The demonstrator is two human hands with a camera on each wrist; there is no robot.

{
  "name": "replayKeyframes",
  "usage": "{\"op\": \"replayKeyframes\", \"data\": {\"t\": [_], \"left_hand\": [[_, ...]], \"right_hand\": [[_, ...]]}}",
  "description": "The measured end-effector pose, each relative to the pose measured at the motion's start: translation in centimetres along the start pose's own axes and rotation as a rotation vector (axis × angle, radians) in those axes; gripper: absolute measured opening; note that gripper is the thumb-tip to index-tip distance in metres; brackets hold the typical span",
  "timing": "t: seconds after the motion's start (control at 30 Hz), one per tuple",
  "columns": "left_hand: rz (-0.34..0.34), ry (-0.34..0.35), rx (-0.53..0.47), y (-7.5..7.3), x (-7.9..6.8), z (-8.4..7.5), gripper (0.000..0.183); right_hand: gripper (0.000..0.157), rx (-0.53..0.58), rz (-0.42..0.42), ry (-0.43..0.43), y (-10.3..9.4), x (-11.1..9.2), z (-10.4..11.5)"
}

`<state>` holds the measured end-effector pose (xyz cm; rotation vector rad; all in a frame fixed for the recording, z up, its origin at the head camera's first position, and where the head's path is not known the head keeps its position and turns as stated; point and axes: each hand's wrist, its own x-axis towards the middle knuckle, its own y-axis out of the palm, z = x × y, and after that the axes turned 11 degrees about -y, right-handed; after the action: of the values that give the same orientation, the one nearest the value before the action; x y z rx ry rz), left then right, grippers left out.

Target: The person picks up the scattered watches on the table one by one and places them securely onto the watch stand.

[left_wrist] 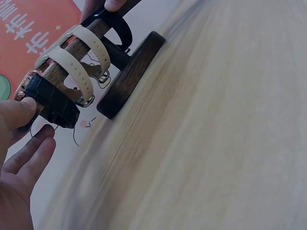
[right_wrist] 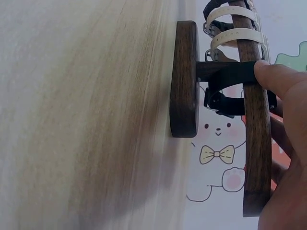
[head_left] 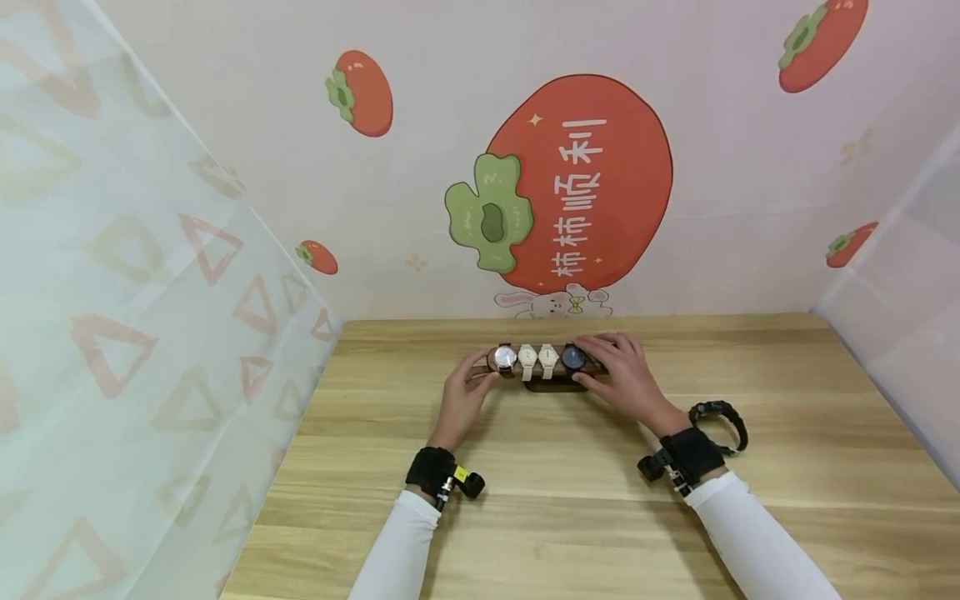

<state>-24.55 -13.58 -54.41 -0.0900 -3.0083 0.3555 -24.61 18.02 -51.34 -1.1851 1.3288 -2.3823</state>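
A dark wooden watch stand (right_wrist: 257,158) has a horizontal bar on a short post above a flat base (left_wrist: 132,74). At the bar's left end sits a watch with a pale round dial (head_left: 505,357) and dark strap, pinched by my left hand (head_left: 461,400), its lower fingers spread loosely. Two watches on cream straps, a left one (head_left: 528,357) and a right one (head_left: 548,357), hang side by side mid-bar. My right hand (head_left: 628,379) grips a black watch (head_left: 573,357), thumb on its strap and the other fingers behind the bar, partly hidden.
Another black watch (head_left: 742,431) lies on the wooden table (head_left: 555,500) beside my right wrist. Behind the stand rises a wall (head_left: 720,250) printed with persimmons and a rabbit. A patterned side wall (head_left: 187,333) borders the table at left.
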Motion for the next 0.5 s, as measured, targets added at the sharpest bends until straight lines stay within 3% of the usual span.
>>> {"op": "replayKeyframes", "data": {"t": [0.23, 0.5], "left_hand": [[0.039, 0.018, 0.058, -0.5, -0.1, -0.6, 0.052], [0.118, 0.012, 0.194, -1.5, -0.6, -1.5, 0.057]], "right_hand": [[0.068, -0.006, 0.044, 0.019, -1.0, -0.3, 0.5], [0.068, -0.031, 0.027, -0.010, -2.9, -1.7, 1.1]]}}
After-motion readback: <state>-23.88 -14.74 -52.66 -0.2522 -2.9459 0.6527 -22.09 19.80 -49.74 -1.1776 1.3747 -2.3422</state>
